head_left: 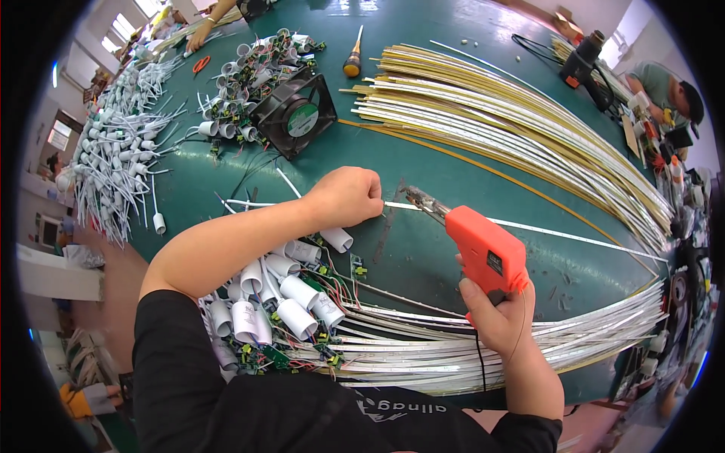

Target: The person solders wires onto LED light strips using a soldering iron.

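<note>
A red soldering gun is gripped by the right hand, its tip held near the left end of a white LED strip, which is stretched across the middle of the table toward the right edge. The left hand is closed at that end; whether strip or wire is pinched cannot be told.

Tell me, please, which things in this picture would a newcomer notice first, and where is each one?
Probably the gun-shaped orange tool in the right hand, just right of centre, its metal tip by a thin white strip that runs from the left hand. Next, perhaps, the broad sheaf of white and yellowish strips at upper right. Then the black fan at upper left, beside a heap of white cylinders and circuit boards.
</note>
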Tool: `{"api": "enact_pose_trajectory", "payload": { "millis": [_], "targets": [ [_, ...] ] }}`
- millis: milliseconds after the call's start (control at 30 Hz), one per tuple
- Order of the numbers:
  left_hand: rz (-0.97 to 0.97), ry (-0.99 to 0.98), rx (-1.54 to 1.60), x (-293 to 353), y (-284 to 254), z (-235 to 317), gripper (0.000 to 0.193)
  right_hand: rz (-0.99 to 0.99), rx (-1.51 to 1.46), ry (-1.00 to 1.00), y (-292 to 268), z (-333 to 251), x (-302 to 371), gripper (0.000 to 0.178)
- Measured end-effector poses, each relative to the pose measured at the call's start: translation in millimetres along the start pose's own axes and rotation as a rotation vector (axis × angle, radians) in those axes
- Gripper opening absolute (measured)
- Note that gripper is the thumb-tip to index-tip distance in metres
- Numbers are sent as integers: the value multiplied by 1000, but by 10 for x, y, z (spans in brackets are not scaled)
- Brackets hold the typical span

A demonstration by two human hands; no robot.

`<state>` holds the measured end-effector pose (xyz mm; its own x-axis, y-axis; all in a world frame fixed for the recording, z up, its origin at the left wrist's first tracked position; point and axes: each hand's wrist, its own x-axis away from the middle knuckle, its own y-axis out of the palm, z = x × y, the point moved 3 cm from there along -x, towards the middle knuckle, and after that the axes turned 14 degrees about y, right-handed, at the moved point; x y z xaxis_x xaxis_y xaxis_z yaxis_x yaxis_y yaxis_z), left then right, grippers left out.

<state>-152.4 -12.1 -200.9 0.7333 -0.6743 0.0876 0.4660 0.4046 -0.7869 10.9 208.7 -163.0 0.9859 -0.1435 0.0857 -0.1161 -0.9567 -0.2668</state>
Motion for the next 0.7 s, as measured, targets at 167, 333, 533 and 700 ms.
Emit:
{"api": "enact_pose_trajectory", "payload": {
  "millis": [167,333,533,700],
  "targets": [
    [-13,-10,6,-3,-31,56,17,10,-8,-9,-17,5,14,40],
    [-13,-8,-1,-12,-18,12,17,-7,-11,13,-10,16,2,42],
    [-22,-24,11,-3,-37,43,16,3,-7,-19,-3,22,4,42],
    [-66,-59,40,-6,-64,47,17,-9,9,-10,-23,7,18,42]
  ]
}}
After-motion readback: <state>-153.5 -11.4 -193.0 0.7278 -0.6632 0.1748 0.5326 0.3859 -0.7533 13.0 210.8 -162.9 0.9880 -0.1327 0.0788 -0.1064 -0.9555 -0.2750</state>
